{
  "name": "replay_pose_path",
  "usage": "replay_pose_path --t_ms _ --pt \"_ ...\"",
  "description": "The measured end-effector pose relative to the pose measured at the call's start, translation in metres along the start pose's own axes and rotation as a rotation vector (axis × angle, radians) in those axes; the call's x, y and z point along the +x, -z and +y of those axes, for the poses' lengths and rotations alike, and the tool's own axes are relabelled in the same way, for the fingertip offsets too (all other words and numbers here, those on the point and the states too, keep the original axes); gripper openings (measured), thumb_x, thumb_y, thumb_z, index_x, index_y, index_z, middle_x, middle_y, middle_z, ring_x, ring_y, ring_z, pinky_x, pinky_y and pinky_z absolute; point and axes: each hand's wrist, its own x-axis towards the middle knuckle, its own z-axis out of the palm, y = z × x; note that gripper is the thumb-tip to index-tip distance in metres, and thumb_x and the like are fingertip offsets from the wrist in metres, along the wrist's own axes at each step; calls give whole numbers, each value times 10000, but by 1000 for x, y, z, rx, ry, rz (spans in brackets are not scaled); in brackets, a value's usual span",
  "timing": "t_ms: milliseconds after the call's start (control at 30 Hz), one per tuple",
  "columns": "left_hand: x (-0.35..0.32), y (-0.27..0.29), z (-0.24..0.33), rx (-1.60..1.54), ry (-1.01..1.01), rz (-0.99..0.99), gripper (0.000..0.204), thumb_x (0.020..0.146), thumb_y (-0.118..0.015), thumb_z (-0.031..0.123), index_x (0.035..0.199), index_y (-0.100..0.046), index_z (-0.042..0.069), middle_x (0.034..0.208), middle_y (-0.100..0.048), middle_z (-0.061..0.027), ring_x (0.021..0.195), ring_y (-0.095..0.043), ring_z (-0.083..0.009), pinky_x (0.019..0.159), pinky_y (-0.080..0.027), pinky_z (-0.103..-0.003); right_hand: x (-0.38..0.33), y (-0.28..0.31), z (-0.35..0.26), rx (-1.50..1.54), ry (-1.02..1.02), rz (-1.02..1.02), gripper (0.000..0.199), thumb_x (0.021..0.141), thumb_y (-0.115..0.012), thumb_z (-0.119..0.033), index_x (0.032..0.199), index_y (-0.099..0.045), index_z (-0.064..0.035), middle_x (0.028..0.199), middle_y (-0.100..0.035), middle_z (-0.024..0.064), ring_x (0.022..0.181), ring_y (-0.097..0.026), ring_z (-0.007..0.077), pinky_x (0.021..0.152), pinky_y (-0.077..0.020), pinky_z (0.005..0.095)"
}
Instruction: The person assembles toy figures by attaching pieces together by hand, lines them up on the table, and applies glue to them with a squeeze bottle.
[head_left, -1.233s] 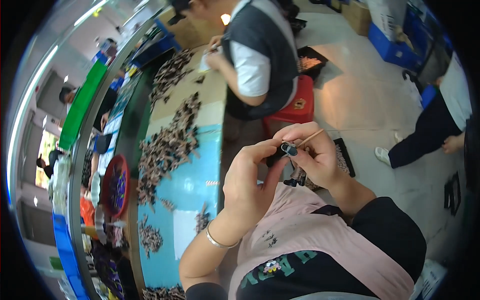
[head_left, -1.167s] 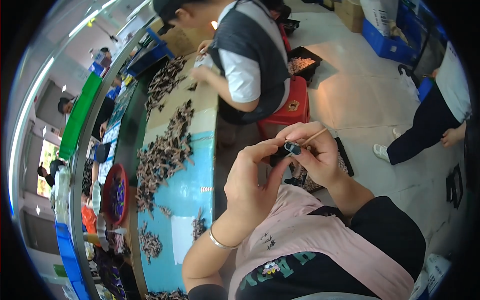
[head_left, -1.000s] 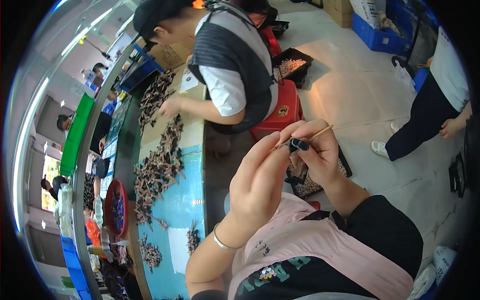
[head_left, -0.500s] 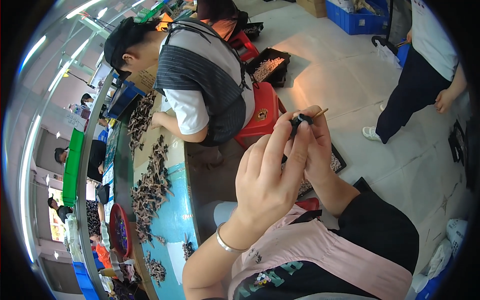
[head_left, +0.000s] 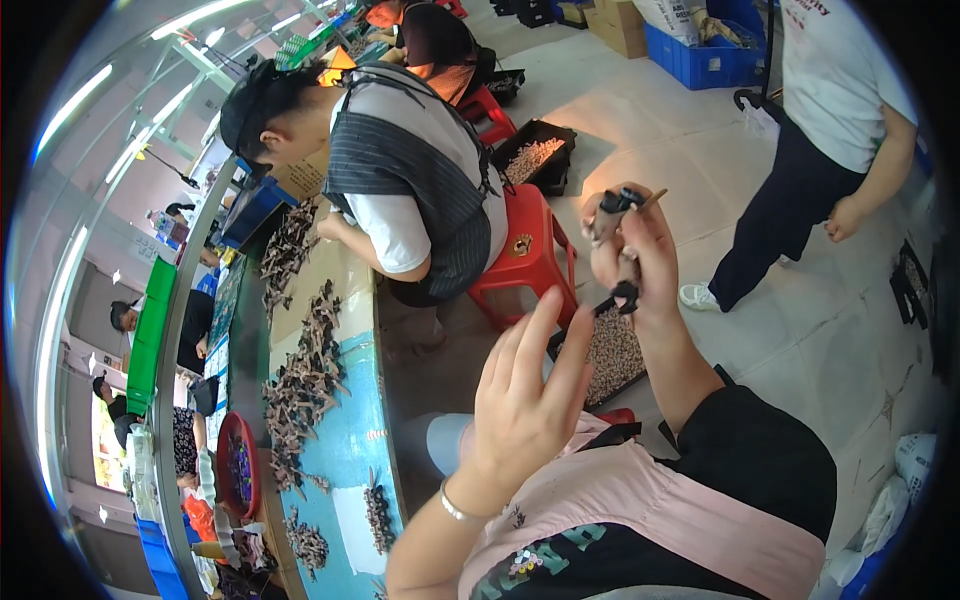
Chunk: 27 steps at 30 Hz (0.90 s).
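My right hand [head_left: 632, 255] is raised in front of me and pinches a small black clip-like part [head_left: 621, 200] with a thin tan stick poking out of it. A second small black part [head_left: 624, 296] sits lower in the same hand. My left hand [head_left: 525, 395] hangs just below and to the left of it, fingers spread, holding nothing. A silver bracelet [head_left: 452, 508] circles the left wrist.
A long blue-topped table [head_left: 350, 440] at my left carries piles of small dark parts [head_left: 305, 375]. A person in a striped vest sits on a red stool [head_left: 525, 255] at it. A black tray [head_left: 612, 355] of small pieces lies on the floor. Another person stands at the right.
My left hand has let go of the black part and dropped away with fingers apart. The right hand keeps the part. The view has tilted up toward the seated person.
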Motion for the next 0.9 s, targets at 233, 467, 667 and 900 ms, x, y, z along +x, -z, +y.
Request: replay_pose_path --t_ms 233,467,667,900 --pt "-131 7 -22 -149 332 -244 258 751 -661 16 1008 -645 16 1097 -608 -130 953 -611 -300 807 -496 -377 21 27 -13 31 -42 69 241 966 -480 -249 1101 -540 -59 933 -603 132 451 -408 59 398 -350 191" --pt "-217 7 -21 -246 754 -197 175 800 -618 -2 971 -654 4 991 -647 -161 894 -634 -346 760 -514 -380 25 22 -15 -112 39 150 205 938 -517 -220 1053 -562 -56 905 -611 134 462 -399 35 382 -326 164" --pt "-216 7 -25 -246 761 -196 153 829 -580 -5 961 -657 -12 998 -653 -166 901 -635 -348 782 -506 -365 39 22 -14 -156 150 204 199 932 -541 -196 1048 -574 -38 898 -621 147 496 -448 44 387 -331 157" --pt "-217 3 -22 -299 723 -202 153 809 -600 3 950 -660 5 980 -653 -160 890 -629 -353 777 -507 -379 35 35 -39 -257 173 227 201 923 -560 -177 1073 -572 -45 903 -637 130 659 -549 78 442 -394 166"
